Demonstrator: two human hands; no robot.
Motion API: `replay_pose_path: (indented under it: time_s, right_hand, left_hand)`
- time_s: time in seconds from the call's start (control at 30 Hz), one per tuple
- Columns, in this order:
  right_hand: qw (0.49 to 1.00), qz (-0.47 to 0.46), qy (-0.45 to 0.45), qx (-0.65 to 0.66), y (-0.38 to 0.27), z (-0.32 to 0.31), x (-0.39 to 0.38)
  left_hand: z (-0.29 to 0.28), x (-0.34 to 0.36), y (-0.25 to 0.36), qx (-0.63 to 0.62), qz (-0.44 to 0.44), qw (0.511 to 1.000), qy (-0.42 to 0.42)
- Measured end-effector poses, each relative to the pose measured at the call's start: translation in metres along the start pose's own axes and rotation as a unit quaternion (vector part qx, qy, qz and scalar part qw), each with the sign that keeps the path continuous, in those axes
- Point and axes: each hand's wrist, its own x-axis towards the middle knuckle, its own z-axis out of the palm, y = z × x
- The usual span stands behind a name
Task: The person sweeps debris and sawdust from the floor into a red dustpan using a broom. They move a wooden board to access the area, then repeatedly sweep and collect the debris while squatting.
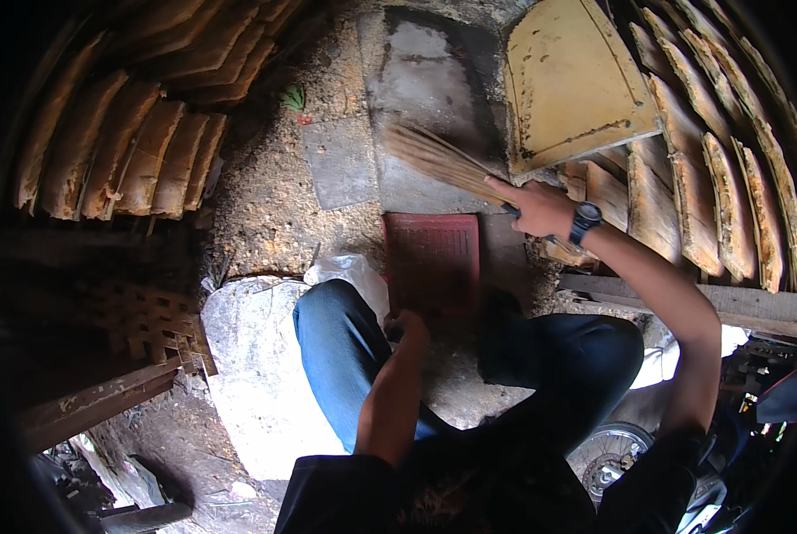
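Note:
My right hand (pixel 544 209) is wrapped round the bound end of a stick broom (pixel 436 160), with a dark watch on that wrist. The broom's thin bristles fan out to the left over the floor slabs and look a little blurred. My left hand (pixel 406 329) is closed at the near edge of a red ridged dustpan (pixel 432 258), beside my left knee. Its grip on the dustpan is partly hidden by the hand itself. The dustpan lies low between my bent legs, its far edge toward the grey slabs (pixel 345 165).
Rows of curved brown sheets (pixel 127 151) stand at the left, with more sheets (pixel 697 191) at the right. A yellowish board (pixel 577 84) leans at the far right. Gritty crumbs (pixel 265 214) cover the floor. A white sack (pixel 252 356) and a motorbike wheel (pixel 608 458) are near me.

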Motion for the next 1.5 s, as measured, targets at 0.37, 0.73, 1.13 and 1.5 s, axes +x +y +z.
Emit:
replay_pose_path:
  time_s: [0.37,0.73,1.13,1.5]
  right_hand:
    - [0.939,0.004,-0.311,0.149,-0.027,-0.027,-0.118]
    - [0.988,0.067,-0.118,0.078,-0.039,-0.079,-0.104]
    - [0.965,0.054,-0.245,0.082,-0.047,-0.021,-0.069]
    - [0.967,0.093,-0.212,0.110,-0.068,-0.109,-0.143]
  left_hand:
    - [0.012,-0.006,-0.008,-0.005,-0.025,1.000,0.006]
    - [0.001,-0.007,-0.017,-0.005,-0.029,1.000,-0.003]
    - [0.001,-0.006,-0.025,-0.011,-0.030,0.999,0.004]
    - [-0.004,0.001,-0.017,-0.014,-0.023,1.000,-0.007]
